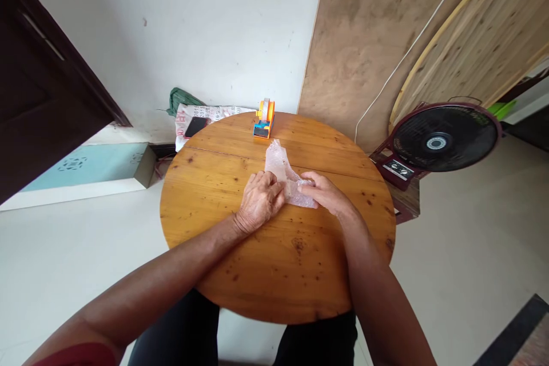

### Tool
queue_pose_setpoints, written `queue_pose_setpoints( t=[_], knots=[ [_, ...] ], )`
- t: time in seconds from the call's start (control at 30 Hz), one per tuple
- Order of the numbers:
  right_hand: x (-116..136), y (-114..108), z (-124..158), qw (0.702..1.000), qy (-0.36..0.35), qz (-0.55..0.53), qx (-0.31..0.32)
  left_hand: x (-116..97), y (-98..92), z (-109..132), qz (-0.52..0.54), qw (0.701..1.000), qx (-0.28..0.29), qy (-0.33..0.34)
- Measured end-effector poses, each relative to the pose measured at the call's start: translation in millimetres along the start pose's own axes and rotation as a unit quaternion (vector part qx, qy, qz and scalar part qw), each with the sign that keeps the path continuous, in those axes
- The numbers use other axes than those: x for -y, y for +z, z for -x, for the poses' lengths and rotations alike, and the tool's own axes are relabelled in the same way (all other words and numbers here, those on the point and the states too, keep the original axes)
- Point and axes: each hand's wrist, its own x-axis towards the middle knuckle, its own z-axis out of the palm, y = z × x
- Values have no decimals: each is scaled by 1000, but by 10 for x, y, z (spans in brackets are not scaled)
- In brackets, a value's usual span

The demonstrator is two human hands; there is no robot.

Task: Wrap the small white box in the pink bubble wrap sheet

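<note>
Tabletop (pixel 278 274): left hand (pixel 259 200), right hand (pixel 326 191) gripping wrap (pixel 278 163).

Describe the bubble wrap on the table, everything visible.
The bubble wrap is a small, clear, crumpled plastic sheet, whitish where folded. It lies near the middle of the round wooden table, one end pointing away. The left hand covers its near left part with curled fingers; the right hand touches its right end. Whether either grips it cannot be told.
</note>
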Motion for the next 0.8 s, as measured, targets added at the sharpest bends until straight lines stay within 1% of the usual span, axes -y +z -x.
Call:
queue_pose_setpoints(
  t=[0.1,0.2,0.27,0.37,0.43,0.5,0.63,0.73,0.8],
  knots=[
    [-43,89,-67,1000,0,-12,-17,-2,-9,-7,-6,1000,2,4],
    [-122,194,-151,999,-33,-19,-38,-5,-14,-12,-3,1000,4,4],
    [-157,250,-187,996,-57,4,-70,-7,-14,-13,0,1000,9,2],
    [-158,299,-196,988,-71,56,-123,-9,-15,-14,-2,1000,14,1],
    [-137,317,-183,986,-72,65,-138,-11,-17,-15,-4,1000,13,2],
    [-116,330,-167,987,-66,45,-136,-11,-20,-17,-5,1000,12,4],
    [-79,346,-135,991,-53,-41,-112,-8,-27,-20,-5,1000,13,5],
    [-45,347,-111,988,-47,-111,-98,-3,-24,-22,-8,1000,16,7],
    [-21,348,-97,984,-50,-135,-102,-2,-20,-23,-10,1000,17,8]
  ],
)
